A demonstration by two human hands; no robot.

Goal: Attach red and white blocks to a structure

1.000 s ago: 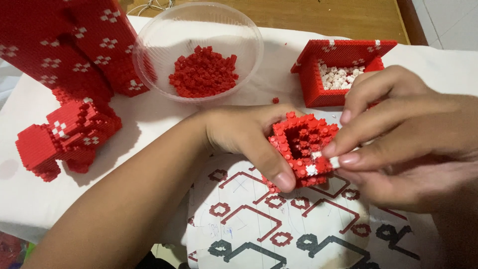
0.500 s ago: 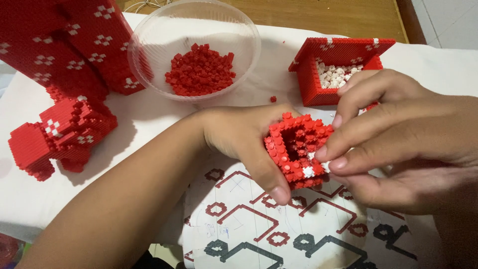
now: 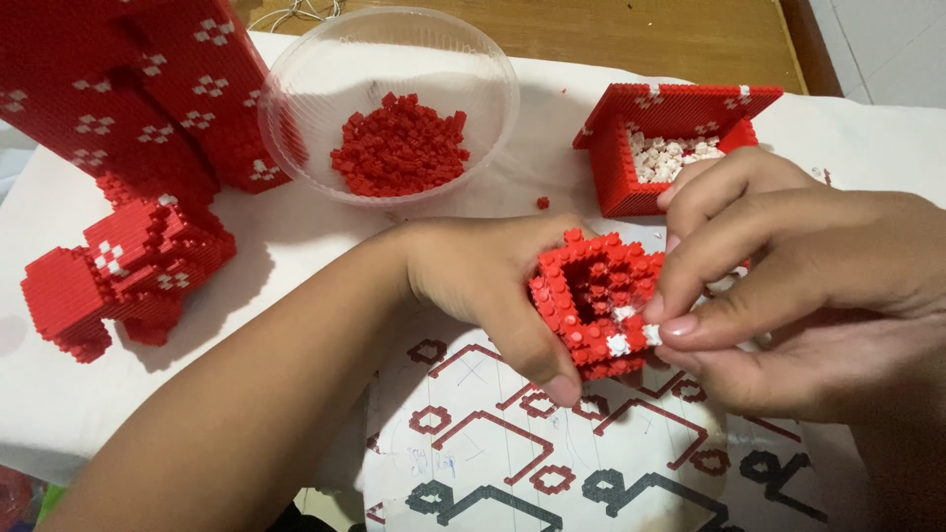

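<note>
- The left hand (image 3: pixel 483 286) is curled around a small hollow block piece (image 3: pixel 594 300) made of red bricks, thumb along its lower front edge and fingers behind it, holding it tilted just above a paper pattern sheet (image 3: pixel 552 453).
- The right hand (image 3: pixel 798 286) is closed in a pinch on the right side of the same block piece, thumb and forefinger pressed together at a few white bricks on its near corner; whether a loose brick sits between the fingertips cannot be told.
- The block piece sits between the two hands, touching both.
- Beyond the left hand stands a clear plastic bowl (image 3: pixel 389 59) with a heap of loose red bricks (image 3: pixel 399 153) in it.
- Just beyond the right hand is a red brick box (image 3: pixel 631 158) holding white bricks (image 3: pixel 670 153).
- Well to the left of the left hand rises a large red brick model (image 3: pixel 128 187) with white dotted patterns.
- A single red brick (image 3: pixel 542 203) lies on the white cloth (image 3: pixel 296 236) covering the counter, between the bowl and the hands.
</note>
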